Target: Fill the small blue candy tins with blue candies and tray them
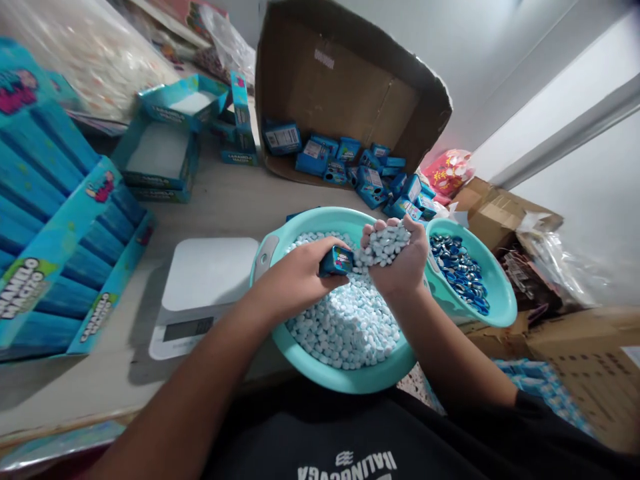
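Note:
My left hand point(300, 270) is wrapped round a small blue candy tin point(340, 260), tilted over a turquoise basin point(345, 381). White and pale-blue candies point(350, 327) fill much of the basin. Palm up, my right hand point(403, 270) is cupped round a heap of the same candies point(384, 245), close to the tin's right side. Some candies bridge the small gap between palm and tin. The inside of the tin is hidden from this angle.
A white digital scale point(213, 273) stands left of the basin. Printed display boxes point(65, 267) are further left. Behind, an open carton point(345, 87) lies on its side with several blue tins point(370, 183). A second turquoise basin point(505, 303) holds blue and silver caps point(457, 273).

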Available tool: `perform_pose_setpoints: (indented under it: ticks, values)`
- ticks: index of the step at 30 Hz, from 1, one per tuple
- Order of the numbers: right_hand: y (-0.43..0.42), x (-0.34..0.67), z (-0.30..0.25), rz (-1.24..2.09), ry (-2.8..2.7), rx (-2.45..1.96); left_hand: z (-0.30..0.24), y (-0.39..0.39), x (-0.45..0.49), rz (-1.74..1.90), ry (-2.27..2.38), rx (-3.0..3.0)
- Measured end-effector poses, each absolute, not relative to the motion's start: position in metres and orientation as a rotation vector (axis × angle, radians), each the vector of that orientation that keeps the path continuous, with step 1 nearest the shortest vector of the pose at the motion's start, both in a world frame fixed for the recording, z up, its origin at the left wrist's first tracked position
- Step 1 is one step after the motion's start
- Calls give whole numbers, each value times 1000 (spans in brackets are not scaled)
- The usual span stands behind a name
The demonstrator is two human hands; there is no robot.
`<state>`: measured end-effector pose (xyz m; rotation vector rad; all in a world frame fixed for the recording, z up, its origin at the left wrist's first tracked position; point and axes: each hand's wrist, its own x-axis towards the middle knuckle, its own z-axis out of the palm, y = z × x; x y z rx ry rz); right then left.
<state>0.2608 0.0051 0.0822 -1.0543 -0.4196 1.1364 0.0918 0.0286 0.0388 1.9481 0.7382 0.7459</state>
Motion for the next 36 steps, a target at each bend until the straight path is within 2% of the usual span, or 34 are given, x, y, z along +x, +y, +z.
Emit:
perform_pose_setpoints:
  ticks: [22,36]
  values:
    - [-2,251,81,989,-646,-1028,38,29,92,758,760,1918]
    - [-2,251,74,1060,-788,-1027,39,28,92,723,799,1925]
